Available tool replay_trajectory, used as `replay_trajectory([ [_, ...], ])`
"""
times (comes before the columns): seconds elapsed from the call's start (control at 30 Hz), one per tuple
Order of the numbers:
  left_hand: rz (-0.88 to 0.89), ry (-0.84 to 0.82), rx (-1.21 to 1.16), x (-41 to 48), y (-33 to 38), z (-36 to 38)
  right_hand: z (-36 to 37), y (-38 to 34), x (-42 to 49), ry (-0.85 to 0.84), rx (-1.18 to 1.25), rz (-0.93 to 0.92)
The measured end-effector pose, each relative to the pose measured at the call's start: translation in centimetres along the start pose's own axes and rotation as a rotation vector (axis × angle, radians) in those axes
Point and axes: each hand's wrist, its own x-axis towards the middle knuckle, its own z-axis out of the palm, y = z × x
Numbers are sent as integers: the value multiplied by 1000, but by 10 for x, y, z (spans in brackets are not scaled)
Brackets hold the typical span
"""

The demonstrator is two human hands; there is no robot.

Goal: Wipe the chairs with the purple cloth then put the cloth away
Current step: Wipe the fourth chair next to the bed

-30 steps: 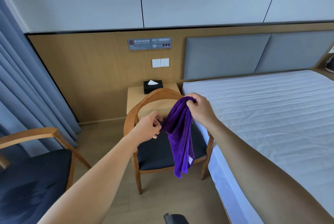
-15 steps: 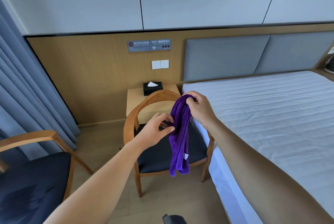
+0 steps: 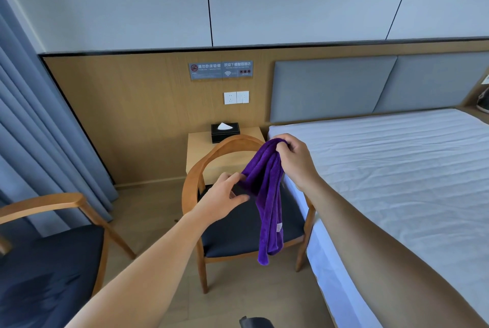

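Purple cloth (image 3: 267, 195) held up above the wooden chair (image 3: 227, 145), one hand gripping it and the other loose.
The right hand (image 3: 296, 161) pinches the bunched top of the cloth, above and in front of the chair's curved backrest. The cloth hangs down in long folds in front of the dark seat, with a small pale tag showing near its lower end. The left hand (image 3: 225, 195) is over the seat just left of the cloth, fingers released and spread, with the forefinger tip at the cloth's edge but grasping nothing. Behind the chair stands a small counter (image 3: 201, 153) with a black tissue box (image 3: 225, 132) on it. The bed (image 3: 397, 169) lies right of the chair, a second chair (image 3: 39, 203) stands well to its left, and blue curtains (image 3: 26, 129) hang beyond that.
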Motion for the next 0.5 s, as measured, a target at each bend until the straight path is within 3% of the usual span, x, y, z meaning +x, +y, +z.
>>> replay_trajectory([
  [0.17,92,-79,-7,0,-1,-5,-2,4,-3,-6,22,25],
  [0.33,51,-173,11,-1,0,-15,-6,4,-5,-68,49,72],
  [0.5,-44,31,-107,-4,7,-37,-14,18,-8,-19,-258,-35],
])
